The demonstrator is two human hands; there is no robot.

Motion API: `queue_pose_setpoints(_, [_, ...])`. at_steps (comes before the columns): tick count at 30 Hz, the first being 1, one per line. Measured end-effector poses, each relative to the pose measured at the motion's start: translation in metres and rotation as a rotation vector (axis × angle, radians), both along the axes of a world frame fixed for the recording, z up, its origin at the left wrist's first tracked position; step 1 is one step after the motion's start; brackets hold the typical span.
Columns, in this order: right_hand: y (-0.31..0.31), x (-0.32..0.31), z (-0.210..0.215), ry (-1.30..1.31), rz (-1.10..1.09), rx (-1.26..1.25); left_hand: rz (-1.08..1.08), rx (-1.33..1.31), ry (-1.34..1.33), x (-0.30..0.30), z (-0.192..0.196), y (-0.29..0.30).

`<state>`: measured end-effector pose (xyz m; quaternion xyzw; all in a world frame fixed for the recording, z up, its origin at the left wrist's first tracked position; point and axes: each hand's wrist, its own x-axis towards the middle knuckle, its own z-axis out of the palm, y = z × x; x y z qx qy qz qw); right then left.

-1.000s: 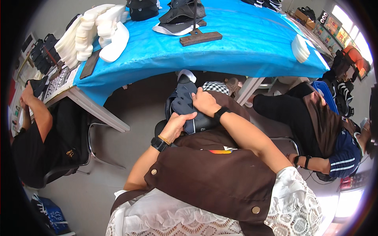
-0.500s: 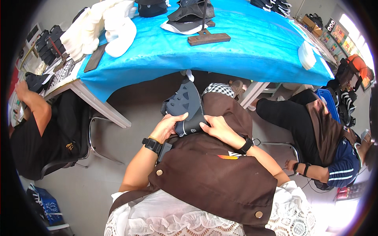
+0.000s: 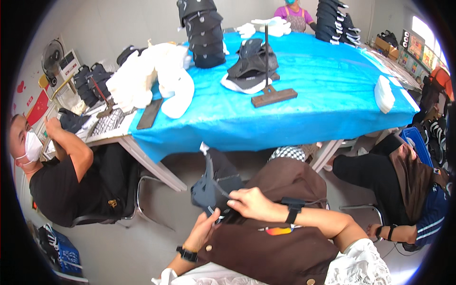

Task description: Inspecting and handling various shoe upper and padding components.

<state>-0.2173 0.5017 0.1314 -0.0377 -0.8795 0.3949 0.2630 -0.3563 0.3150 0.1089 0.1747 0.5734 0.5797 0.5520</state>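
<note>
A dark grey-blue cap (image 3: 207, 188) is held over my lap, below the near edge of the table, with a small white piece at its top end. My left hand (image 3: 203, 231) grips its lower edge from the left, thumb upward. My right hand (image 3: 254, 204) pinches the cap's right side, fingers pointing left. The fingertips behind the cap are hidden. Under both forearms lies my brown apron (image 3: 270, 242), with a pen-like item at its pocket.
Ahead stands a blue-covered table (image 3: 323, 71) bearing a rod stand with wooden base (image 3: 274, 97), caps beside it, a cap stack (image 3: 205, 38) and white moulded shapes (image 3: 175, 90). People sit at left and right; another is behind the table. A blue crate (image 3: 64, 249) stands lower left.
The view has tilted up, showing more of the table's far side. The cap has turned, and my left hand has dropped lower. My right hand has moved across the cap's side.
</note>
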Motion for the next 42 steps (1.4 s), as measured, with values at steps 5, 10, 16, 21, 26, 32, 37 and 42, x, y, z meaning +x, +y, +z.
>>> queue_pose_setpoints(5, [-0.031,-0.039,0.018,-0.098,0.277,-0.14,0.459,0.336,-0.274,0.007,-0.01,-0.05])
queue_pose_setpoints(10, [0.009,-0.041,0.05,0.064,0.223,-0.003,1.052,0.374,0.463,-0.012,0.038,-0.045])
queue_pose_setpoints(16, [0.203,-0.047,0.101,0.481,-0.188,-0.076,1.198,0.59,1.31,-0.133,0.131,-0.002])
queue_pose_setpoints(21, [0.302,-0.03,0.132,0.64,-0.557,-0.301,0.926,0.805,1.647,-0.181,0.263,0.146])
queue_pose_setpoints(26, [0.347,0.038,0.071,0.33,-0.583,-0.51,0.869,0.808,1.61,-0.217,0.346,0.24])
queue_pose_setpoints(32, [0.33,0.044,0.08,0.316,-0.671,-0.56,0.952,0.515,1.891,-0.264,0.447,0.332])
queue_pose_setpoints(37, [0.33,0.034,0.087,0.314,-0.643,-0.551,0.89,0.294,2.134,-0.336,0.527,0.395])
queue_pose_setpoints(42, [0.332,0.037,0.084,0.307,-0.709,-0.61,0.787,0.144,2.125,-0.342,0.535,0.475])
